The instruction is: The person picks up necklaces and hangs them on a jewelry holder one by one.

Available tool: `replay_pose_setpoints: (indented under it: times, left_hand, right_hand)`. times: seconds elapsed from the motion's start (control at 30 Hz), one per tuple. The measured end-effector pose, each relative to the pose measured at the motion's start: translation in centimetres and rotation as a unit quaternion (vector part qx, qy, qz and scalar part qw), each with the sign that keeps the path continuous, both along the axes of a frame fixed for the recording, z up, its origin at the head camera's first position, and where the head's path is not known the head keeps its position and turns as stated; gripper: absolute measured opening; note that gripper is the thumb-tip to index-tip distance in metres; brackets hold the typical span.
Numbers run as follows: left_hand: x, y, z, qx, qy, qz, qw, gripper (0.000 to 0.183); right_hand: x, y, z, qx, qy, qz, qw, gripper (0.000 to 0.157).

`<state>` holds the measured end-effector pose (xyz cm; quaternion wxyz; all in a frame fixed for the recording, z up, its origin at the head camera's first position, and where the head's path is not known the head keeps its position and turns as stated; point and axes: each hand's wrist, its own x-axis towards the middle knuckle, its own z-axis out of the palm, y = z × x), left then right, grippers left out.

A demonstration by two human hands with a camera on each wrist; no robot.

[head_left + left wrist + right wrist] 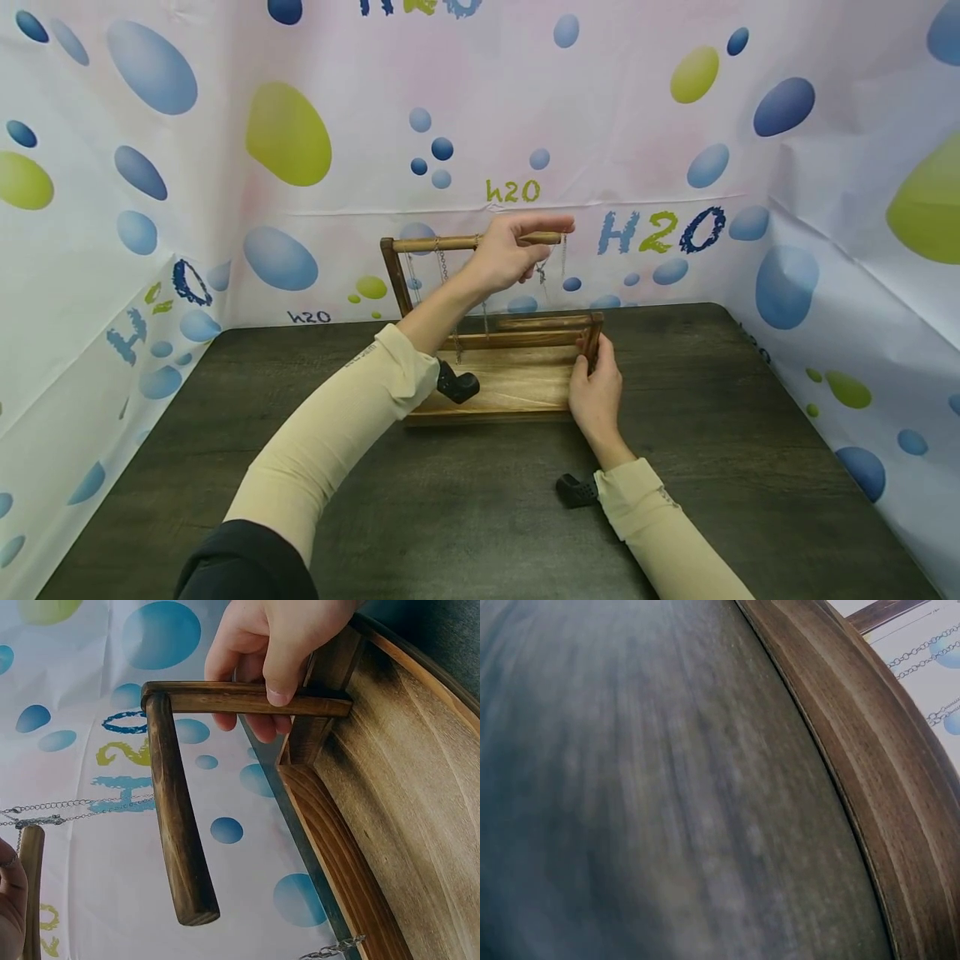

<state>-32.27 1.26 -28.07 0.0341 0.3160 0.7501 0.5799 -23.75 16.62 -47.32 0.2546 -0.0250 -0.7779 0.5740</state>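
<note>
A wooden jewelry stand point(517, 375) has thin chains hanging on its upper bar point(442, 243). My left hand point(510, 254) is at the right part of that bar, index finger straight and thumb apart, with the bar visible between them. A tangled thin chain point(542, 271) hangs by its fingertips; the other fingers are hidden. In the left wrist view, chain strands point(67, 802) stretch around the bar's end. My right hand point(596, 387) grips the stand's right post point(247, 699), its thumb on one side and fingers on the other. A short wooden rod point(180, 817) extends from this post.
The dark table point(450, 500) carries the stand near its back edge. A printed curtain point(480, 100) with bubbles and lettering rises behind and at both sides. Black wrist cameras hang below each sleeve. The right wrist view mostly shows tabletop and the stand's base edge point(870, 757).
</note>
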Motion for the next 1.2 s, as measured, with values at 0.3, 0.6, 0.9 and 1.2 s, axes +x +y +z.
replay_pose_setpoints:
  times: [0.3,0.6,0.9,1.2]
  left_hand:
    - [-0.1,0.6,-0.1,-0.002,-0.009,-0.002,1.0,0.041]
    - [-0.3,0.8,-0.4,-0.004,-0.005,-0.008,0.9999,0.046]
    - [-0.3,0.4,-0.5,0.005,-0.007,-0.002,1.0,0.049]
    - [-0.5,-0.2,-0.8,0.01,-0.01,0.002,0.9999,0.052]
  right_hand:
    - [0.0,0.0,0.0,-0.004,0.0,0.002,1.0,0.04]
    - [0.0,0.0,0.0,-0.006,-0.007,0.005,1.0,0.04]
    - [0.0,-0.1,0.1,-0.005,-0.003,0.005,1.0,0.041]
    - [0.0,-0.1,-0.1,-0.002,0.0,0.002,1.0,0.04]
